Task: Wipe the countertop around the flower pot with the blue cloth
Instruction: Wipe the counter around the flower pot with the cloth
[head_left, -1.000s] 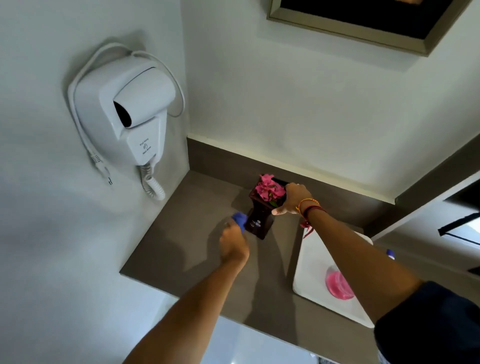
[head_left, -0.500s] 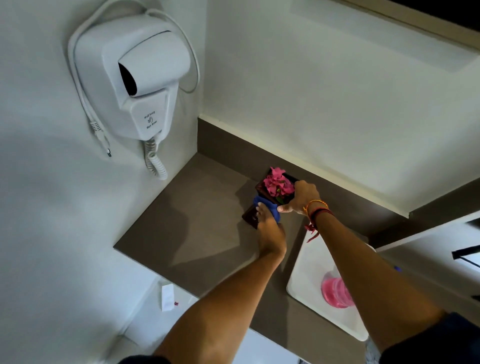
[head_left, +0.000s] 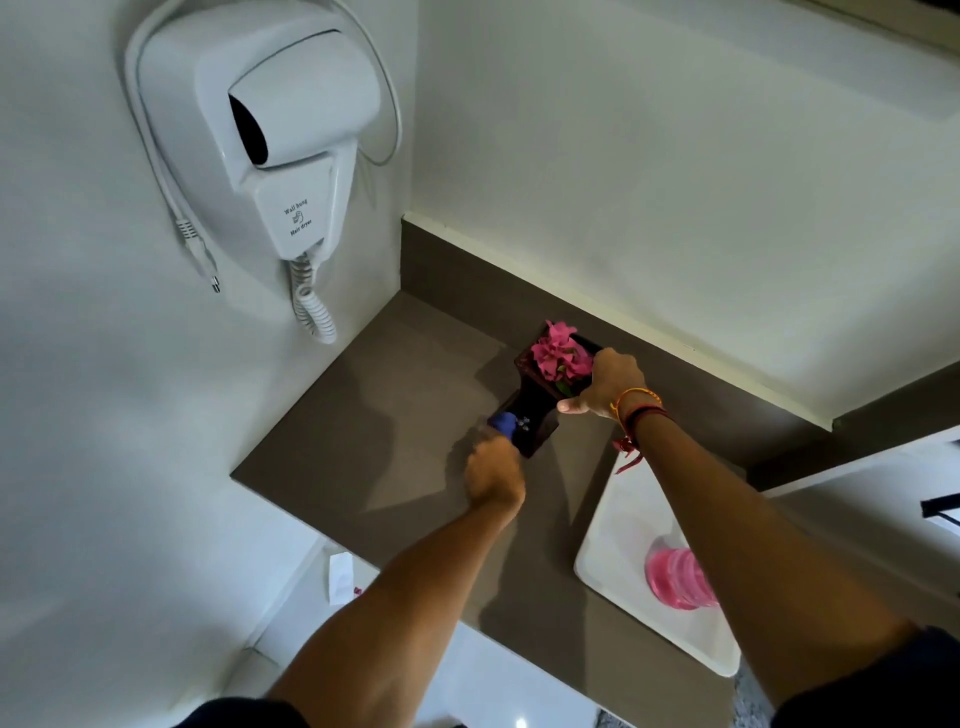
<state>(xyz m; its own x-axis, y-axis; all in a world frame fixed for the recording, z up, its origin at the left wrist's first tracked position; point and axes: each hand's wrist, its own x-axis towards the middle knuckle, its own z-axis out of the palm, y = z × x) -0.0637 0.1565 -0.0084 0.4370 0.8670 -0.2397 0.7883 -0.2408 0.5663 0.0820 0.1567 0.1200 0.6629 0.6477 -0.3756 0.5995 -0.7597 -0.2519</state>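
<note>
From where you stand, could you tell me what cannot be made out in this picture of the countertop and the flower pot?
All in the head view:
- The blue cloth: mostly hidden by the left hand, and blurred.
- The flower pot: whether its base rests on the countertop cannot be told, and the right hand covers its far rim.
- The pink item on the white tray: partly behind the right forearm, so unidentifiable.
- Small logo on the pot: too small to read.

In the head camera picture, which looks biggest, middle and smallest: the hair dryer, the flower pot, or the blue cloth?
1. Hair dryer, biggest, though it is also nearer the camera.
2. Flower pot.
3. Blue cloth, smallest; the left hand hides most of it.
</note>
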